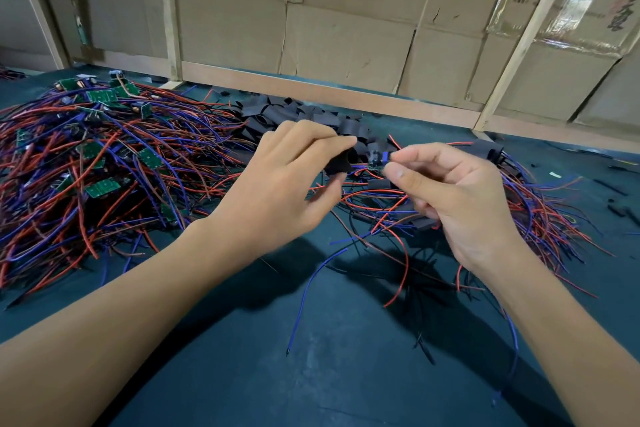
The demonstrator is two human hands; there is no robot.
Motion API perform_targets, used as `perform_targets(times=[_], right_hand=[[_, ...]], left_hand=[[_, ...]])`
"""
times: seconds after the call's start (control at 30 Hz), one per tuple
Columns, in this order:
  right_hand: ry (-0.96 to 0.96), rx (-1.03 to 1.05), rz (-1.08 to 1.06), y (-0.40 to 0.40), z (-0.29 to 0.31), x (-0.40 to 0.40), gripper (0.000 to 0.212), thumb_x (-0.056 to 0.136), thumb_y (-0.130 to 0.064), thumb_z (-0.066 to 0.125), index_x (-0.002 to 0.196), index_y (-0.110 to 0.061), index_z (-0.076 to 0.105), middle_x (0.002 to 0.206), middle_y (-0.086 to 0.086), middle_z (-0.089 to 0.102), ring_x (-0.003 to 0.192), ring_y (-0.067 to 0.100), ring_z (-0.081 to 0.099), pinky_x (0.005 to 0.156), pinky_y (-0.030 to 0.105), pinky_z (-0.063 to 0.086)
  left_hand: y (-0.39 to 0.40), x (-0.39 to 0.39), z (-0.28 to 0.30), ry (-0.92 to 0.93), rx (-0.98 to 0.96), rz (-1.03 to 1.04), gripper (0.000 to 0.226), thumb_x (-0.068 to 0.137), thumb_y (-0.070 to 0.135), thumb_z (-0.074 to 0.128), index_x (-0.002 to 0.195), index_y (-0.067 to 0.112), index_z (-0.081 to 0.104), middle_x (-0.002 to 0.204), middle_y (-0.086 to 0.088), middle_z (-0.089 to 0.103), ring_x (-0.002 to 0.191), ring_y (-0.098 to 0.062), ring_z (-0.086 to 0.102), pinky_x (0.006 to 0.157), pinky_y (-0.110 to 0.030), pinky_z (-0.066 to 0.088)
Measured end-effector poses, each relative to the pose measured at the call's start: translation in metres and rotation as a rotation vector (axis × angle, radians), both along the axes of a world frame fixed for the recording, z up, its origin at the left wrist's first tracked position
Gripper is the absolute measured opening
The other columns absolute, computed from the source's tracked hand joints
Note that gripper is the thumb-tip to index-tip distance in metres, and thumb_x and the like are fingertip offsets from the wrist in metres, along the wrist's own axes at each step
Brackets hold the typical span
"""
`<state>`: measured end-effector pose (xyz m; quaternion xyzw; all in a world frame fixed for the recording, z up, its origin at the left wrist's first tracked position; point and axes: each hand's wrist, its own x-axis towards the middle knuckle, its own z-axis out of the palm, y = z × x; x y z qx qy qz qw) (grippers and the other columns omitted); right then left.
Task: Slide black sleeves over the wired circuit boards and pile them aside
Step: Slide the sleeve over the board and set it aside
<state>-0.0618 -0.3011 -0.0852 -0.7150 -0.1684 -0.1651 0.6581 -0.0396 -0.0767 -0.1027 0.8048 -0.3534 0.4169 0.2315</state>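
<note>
My left hand pinches a short black sleeve between thumb and forefinger, its mouth turned to the right. My right hand pinches a small green circuit board by one end; its red and blue wires hang down toward the mat. Board and sleeve sit a few centimetres apart above the table. A big heap of bare wired boards lies at the left. Loose black sleeves are piled behind my hands. Sleeved boards with wires lie at the right, partly hidden by my right hand.
A dark teal mat covers the table. A wooden rail and cardboard wall close off the far edge. Small black offcuts are scattered at the far right.
</note>
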Motion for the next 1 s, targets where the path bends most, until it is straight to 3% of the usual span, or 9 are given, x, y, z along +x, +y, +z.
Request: perform_targets(times=[0.23,0.4,0.5,0.6,0.67,0.77,0.9,1.0], right_hand=[[-0.066,-0.031,0.049,0.003,0.002,-0.003,0.014,0.075,-0.026,0.084,0.089,-0.029,0.082,0.08,-0.006,0.076,0.053,-0.001,0.059,0.054,0.005,0.042],[-0.075,-0.032,0.03,0.004,0.004,-0.004,0.017,0.078,-0.013,0.082,0.087,-0.028,0.082,0.078,-0.007,0.076,0.054,-0.001,0.059,0.055,0.005,0.042],[-0.079,-0.073,0.009,0.004,0.003,-0.005,0.016,0.078,-0.018,0.083,0.089,-0.029,0.082,0.073,-0.011,0.073,0.051,-0.001,0.053,0.054,0.005,0.038],[-0.074,-0.141,-0.029,0.003,0.0,-0.004,0.013,0.079,-0.024,0.083,0.09,-0.03,0.082,0.062,-0.017,0.066,0.048,0.0,0.043,0.053,0.006,0.034],[-0.068,-0.14,-0.012,0.004,0.0,-0.005,0.013,0.081,-0.023,0.082,0.091,-0.03,0.082,0.063,-0.017,0.066,0.051,0.0,0.05,0.056,0.005,0.037],[-0.075,-0.126,0.054,0.005,0.001,-0.007,0.01,0.085,-0.022,0.078,0.093,-0.026,0.081,0.064,-0.015,0.066,0.053,0.001,0.055,0.055,0.005,0.04],[-0.07,-0.166,0.009,0.009,0.003,-0.009,0.012,0.079,-0.034,0.081,0.09,-0.032,0.079,0.079,-0.013,0.074,0.06,-0.001,0.056,0.059,0.008,0.043],[-0.014,-0.216,-0.033,0.007,0.008,-0.01,0.03,0.078,-0.036,0.083,0.105,-0.027,0.073,0.091,-0.006,0.078,0.065,0.002,0.059,0.06,0.013,0.045]], left_hand=[[-0.006,-0.007,0.002,0.068,-0.02,-0.136,0.039,0.096,0.008,0.064,0.133,-0.003,0.059,0.119,-0.015,0.059,0.111,-0.025,0.06,0.102,-0.032,0.047],[-0.007,-0.01,0.002,0.097,0.026,-0.133,0.042,0.1,0.01,0.06,0.14,-0.003,0.052,0.128,-0.014,0.06,0.116,-0.028,0.06,0.099,-0.041,0.048],[-0.008,-0.011,0.002,0.103,0.051,-0.15,0.043,0.102,0.011,0.057,0.142,-0.004,0.05,0.131,-0.015,0.059,0.119,-0.03,0.059,0.098,-0.044,0.049],[-0.01,-0.012,0.002,0.098,0.042,-0.168,0.042,0.101,0.008,0.058,0.14,-0.005,0.051,0.128,-0.016,0.06,0.117,-0.028,0.06,0.104,-0.033,0.047],[-0.01,-0.013,0.002,0.099,0.033,-0.176,0.04,0.1,0.006,0.059,0.138,-0.006,0.053,0.126,-0.016,0.061,0.115,-0.026,0.06,0.104,-0.028,0.046],[-0.012,-0.013,0.002,0.082,0.031,-0.172,0.039,0.099,0.003,0.06,0.137,-0.007,0.054,0.124,-0.017,0.062,0.113,-0.029,0.063,0.103,-0.034,0.048],[-0.013,-0.013,0.003,0.074,0.038,-0.18,0.037,0.099,0.001,0.06,0.135,-0.007,0.055,0.123,-0.017,0.063,0.112,-0.031,0.063,0.101,-0.039,0.049],[-0.014,-0.014,0.004,0.08,0.034,-0.204,0.038,0.099,0.003,0.06,0.136,-0.006,0.056,0.125,-0.017,0.063,0.114,-0.03,0.063,0.102,-0.038,0.049]])
